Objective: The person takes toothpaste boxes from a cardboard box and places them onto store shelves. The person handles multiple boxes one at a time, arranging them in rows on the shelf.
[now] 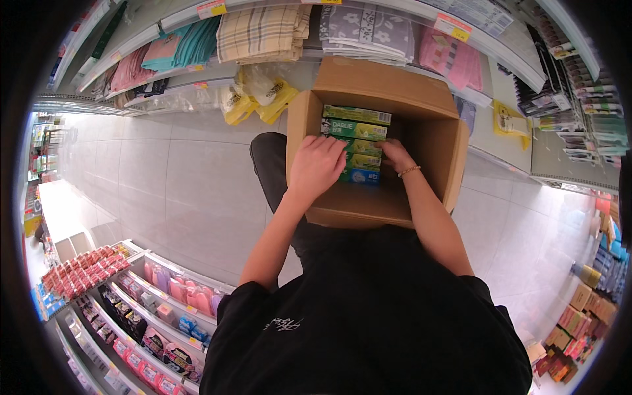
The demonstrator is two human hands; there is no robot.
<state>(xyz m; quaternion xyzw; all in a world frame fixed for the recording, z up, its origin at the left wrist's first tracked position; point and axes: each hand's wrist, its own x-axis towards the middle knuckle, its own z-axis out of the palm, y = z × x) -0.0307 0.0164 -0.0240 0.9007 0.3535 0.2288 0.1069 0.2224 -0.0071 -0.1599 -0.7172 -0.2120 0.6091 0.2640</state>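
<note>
An open cardboard box point(434, 163) stands before me with its flaps spread. Inside, against its left part, several Darlie toothpaste cartons point(358, 130) lie in a row, most of them green and the nearest one blue point(364, 176). My left hand point(318, 162) rests over the left ends of the middle cartons, its fingers bent and their tips partly hidden. My right hand point(396, 154), with a beaded bracelet at the wrist, reaches into the box and touches the right ends of the middle cartons. Whether either hand grips a carton cannot be told.
Shelves with folded towels point(264, 32) run behind the box, and yellow plastic packages point(274, 101) hang below them. Toothbrush packs point(592, 91) are at the upper right. A shelf unit with pink packages point(190, 294) stands at the lower left. Stacked cartons point(575, 321) are at the lower right.
</note>
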